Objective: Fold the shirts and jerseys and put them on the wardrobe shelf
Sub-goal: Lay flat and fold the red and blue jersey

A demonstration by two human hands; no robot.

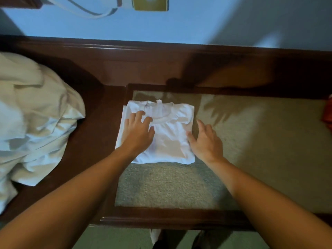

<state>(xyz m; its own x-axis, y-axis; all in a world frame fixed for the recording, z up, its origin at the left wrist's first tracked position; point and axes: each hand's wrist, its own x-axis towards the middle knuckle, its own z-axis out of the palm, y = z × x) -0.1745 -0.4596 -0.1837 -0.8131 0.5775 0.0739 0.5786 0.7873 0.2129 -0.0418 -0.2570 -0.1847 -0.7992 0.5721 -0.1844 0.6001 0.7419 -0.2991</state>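
- Head view: a folded white shirt (pixel 167 133) lies on the worktop (pixel 251 141), at centre.
- Left hand (pixel 139 132) rests on it, fingers spread.
- Right hand (pixel 206 141) lies flat, fingers straight, touching its 3 o'clock edge.
- Crumpled pale clothes (pixel 34 119) sit at 9 o'clock.

Under the left hand (pixel 139 131) lies a soft, matt white cloth shirt (pixel 167 137). Beneath both hands is a rough stone-like inlay (pixel 165 184). Its frame (pixel 161 217) is glossy dark wood.
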